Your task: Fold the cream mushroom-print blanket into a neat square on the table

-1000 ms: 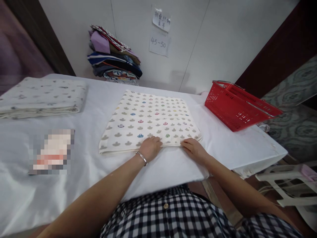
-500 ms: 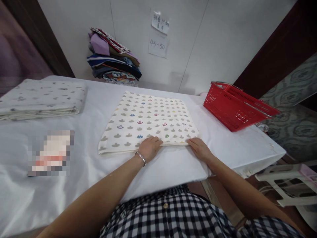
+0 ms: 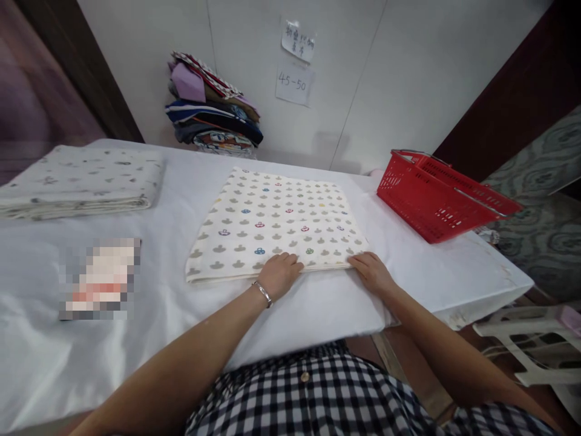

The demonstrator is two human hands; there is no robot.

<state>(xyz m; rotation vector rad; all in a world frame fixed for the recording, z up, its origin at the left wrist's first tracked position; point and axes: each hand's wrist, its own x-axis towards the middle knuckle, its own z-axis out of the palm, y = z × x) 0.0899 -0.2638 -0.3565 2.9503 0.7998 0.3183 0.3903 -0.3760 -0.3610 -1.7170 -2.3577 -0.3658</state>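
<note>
A white cloth (image 3: 281,218) lies folded into a flat, layered rectangle, printed with grey shapes and a few coloured ones. At the middle of its near edge, my left hand (image 3: 279,272) has its fingers curled over the top layer; a silver bracelet circles that wrist. My right hand (image 3: 371,272) grips the same edge close to the right corner, fingertips on the fabric. Both thumbs are largely hidden. The cloth rests on a table covered in white fabric (image 3: 318,309).
Another folded patterned cloth (image 3: 104,175) lies at the left, with a blurred-out flat item (image 3: 106,275) nearer. A stack of folded fabrics (image 3: 213,109) stands against the wall at the back. On the right are a red basket (image 3: 436,200) and, beyond the table edge, a white plastic stool (image 3: 521,333).
The whole view has shifted slightly, so everything appears a little farther right. Both hands stay at the cloth's near edge, and the cloth looks unchanged.
</note>
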